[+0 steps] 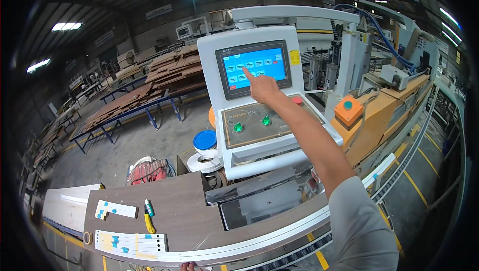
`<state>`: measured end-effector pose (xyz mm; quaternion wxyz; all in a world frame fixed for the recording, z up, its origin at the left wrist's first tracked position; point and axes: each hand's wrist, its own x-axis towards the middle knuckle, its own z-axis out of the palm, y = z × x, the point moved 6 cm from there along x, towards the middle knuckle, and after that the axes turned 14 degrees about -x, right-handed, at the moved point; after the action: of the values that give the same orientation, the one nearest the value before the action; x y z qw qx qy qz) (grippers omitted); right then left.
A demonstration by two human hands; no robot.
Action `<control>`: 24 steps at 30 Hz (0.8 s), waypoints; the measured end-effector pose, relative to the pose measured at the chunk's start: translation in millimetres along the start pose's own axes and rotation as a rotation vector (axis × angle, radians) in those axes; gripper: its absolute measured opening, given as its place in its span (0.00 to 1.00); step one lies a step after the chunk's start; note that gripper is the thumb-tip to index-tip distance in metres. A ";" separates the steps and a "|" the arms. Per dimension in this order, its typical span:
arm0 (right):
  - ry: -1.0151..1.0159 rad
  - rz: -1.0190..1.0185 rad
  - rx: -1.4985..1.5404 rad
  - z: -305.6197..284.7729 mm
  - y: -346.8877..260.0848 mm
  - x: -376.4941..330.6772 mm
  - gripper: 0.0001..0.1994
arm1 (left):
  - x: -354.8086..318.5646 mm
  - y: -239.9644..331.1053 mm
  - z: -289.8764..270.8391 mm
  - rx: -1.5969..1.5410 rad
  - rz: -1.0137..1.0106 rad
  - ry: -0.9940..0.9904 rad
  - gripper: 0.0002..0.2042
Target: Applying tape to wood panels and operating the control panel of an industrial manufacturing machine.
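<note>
While the right hand (263,87) reaches up and away from the body with its index finger stretched out and the other fingers curled in, the fingertip touches the blue glowing touchscreen (255,65) set in a dark frame on a white machine console (212,71). It holds nothing. Just below that hand lies the console's sloping brushed-metal button panel (259,126), carrying two green lit knobs (238,127) and, beside the wrist, a red round button (297,100). The light grey sleeve (359,226) covers the upper arm near the lower edge.

Only the fingertips of the left hand (187,267) show at the bottom edge, resting at the rim of a dark brown laminate worktop (184,211) edged with a pale curved metal rail (279,236); whether they are spread or curled I cannot tell. Just beyond that hand on the worktop lie white sample strips with blue tabs (130,243), and farther out a yellow-handled utility knife (148,219). Between the two hands stand a blue-lidded round tub (205,140) and white rolls of edge tape (205,162).

To the right of the raised arm runs an orange machine body (384,116) with an orange box bearing a teal button (348,109). Far to the left of both hands, stacks of brown wooden panels (169,74) rest on blue steel racks over a grey concrete floor (134,146), under a dark hall roof with strip lights (66,26).
</note>
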<state>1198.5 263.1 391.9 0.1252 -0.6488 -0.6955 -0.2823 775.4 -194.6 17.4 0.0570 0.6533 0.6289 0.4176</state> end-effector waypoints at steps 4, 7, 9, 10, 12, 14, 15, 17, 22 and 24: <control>-0.032 -0.006 0.041 7.9 -13.0 21.2 0.36 | -1.5 -1.6 0.0 -0.026 0.013 0.013 0.22; -0.039 0.016 -0.023 20.8 -11.9 26.1 0.37 | -1.0 3.0 0.3 -0.018 0.038 0.018 0.20; 0.013 0.018 0.004 20.9 -9.8 24.5 0.36 | -0.3 5.5 0.5 -0.017 0.014 0.005 0.19; 0.012 0.013 0.008 17.5 -13.1 21.9 0.36 | 0.1 5.5 -1.1 -0.013 -0.008 -0.002 0.18; 0.018 -0.037 0.013 6.6 -21.8 10.1 0.37 | 1.3 6.7 -3.9 -0.007 -0.014 -0.006 0.17; 0.020 -0.044 0.026 -1.3 -17.9 -8.3 0.34 | 5.0 10.0 -3.2 -0.015 -0.008 -0.016 0.17; 0.024 -0.055 0.043 -4.4 -16.3 -17.5 0.32 | 6.9 11.3 -3.6 -0.023 -0.011 -0.012 0.17; -0.004 -0.061 0.042 -12.9 -12.7 -34.6 0.31 | 9.0 15.8 -5.4 -0.010 -0.005 0.004 0.17; -0.040 -0.057 0.044 -8.7 5.2 -52.3 0.31 | 9.8 14.9 -3.7 -0.034 0.007 0.019 0.16; -0.058 -0.032 0.020 -4.9 12.5 -50.7 0.32 | 8.9 13.1 -3.6 -0.041 0.001 0.026 0.16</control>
<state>1216.1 218.2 371.4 0.1070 -0.6441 -0.7120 -0.2584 782.1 -191.2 31.8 0.0620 0.6471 0.6204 0.4388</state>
